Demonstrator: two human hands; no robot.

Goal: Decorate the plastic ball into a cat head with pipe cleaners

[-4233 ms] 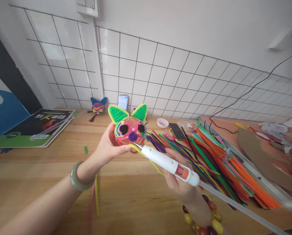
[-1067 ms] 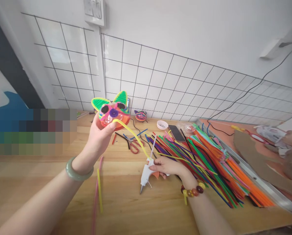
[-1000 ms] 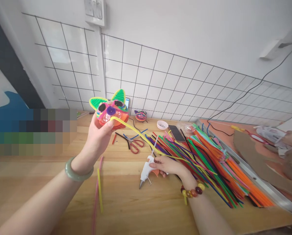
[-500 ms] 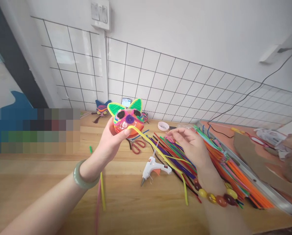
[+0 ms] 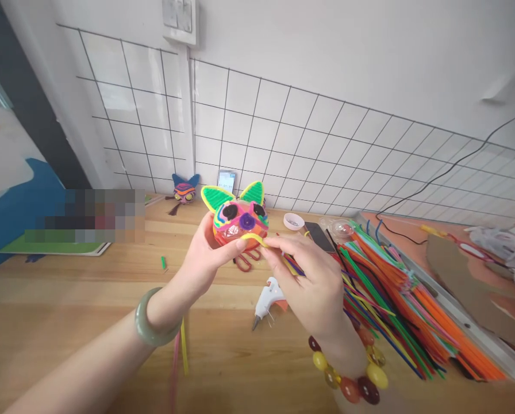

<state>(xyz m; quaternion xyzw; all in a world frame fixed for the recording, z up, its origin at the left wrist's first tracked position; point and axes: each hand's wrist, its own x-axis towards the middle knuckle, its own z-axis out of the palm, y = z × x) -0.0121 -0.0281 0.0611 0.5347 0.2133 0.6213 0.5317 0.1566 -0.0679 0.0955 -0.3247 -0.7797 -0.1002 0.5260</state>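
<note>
My left hand [image 5: 208, 253] is wrapped around a colourful animal head [image 5: 248, 221] made of pipe cleaners, with green ears edged in yellow, black eyes and a purple nose. Its thumb presses one end of a yellow pipe cleaner [image 5: 253, 236] against the lower front of the head. Fingers of my right hand [image 5: 311, 276] pinch that same yellow strip just right of the thumb, close to the head. The strip's further length is hidden behind the right hand. Red-handled scissors [image 5: 243, 263] lie partly hidden beneath the head.
A white glue gun [image 5: 266, 299] lies below my hands. To the right spread many pipe cleaners [image 5: 395, 305]; behind them are a phone [image 5: 319, 236] and a pink bowl [image 5: 293, 221]. A second animal head [image 5: 184, 190] and an upright phone [image 5: 226, 180] stand by the wall.
My right hand has moved left from above the pipe cleaners to the head and now pinches the yellow strip. The head appears slightly further right and lower in view.
</note>
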